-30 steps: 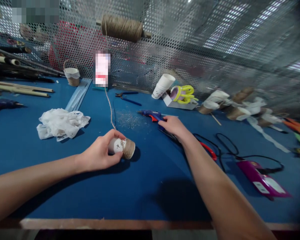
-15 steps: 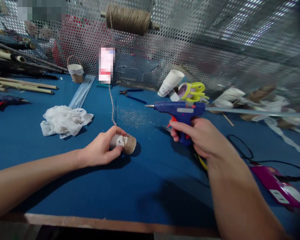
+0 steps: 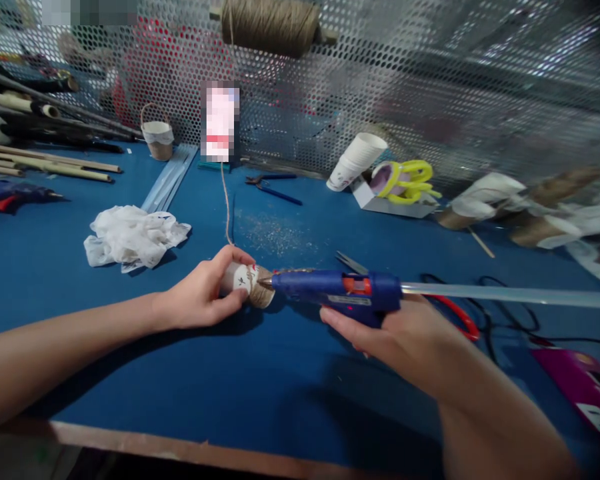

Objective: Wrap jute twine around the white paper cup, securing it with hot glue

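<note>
My left hand grips a small white paper cup lying on its side, its rim end wound with brown twine. A strand of twine runs from the cup up toward the twine spool on the mesh. My right hand is wrapped around a blue hot glue gun, with a clear glue stick jutting out of its back. The metal nozzle points left and lies at the edge of the twine winding; whether it touches I cannot tell.
Crumpled white plastic lies left, with glue sticks and a twine-wrapped basket cup behind. Pliers, stacked cups, yellow-handled scissors and a purple power strip also lie around. Another glue gun is far left.
My right hand has brought the glue gun left and down, tilting it over, so its nozzle is now at the twine on the cup. My left hand keeps its hold on the cup.
</note>
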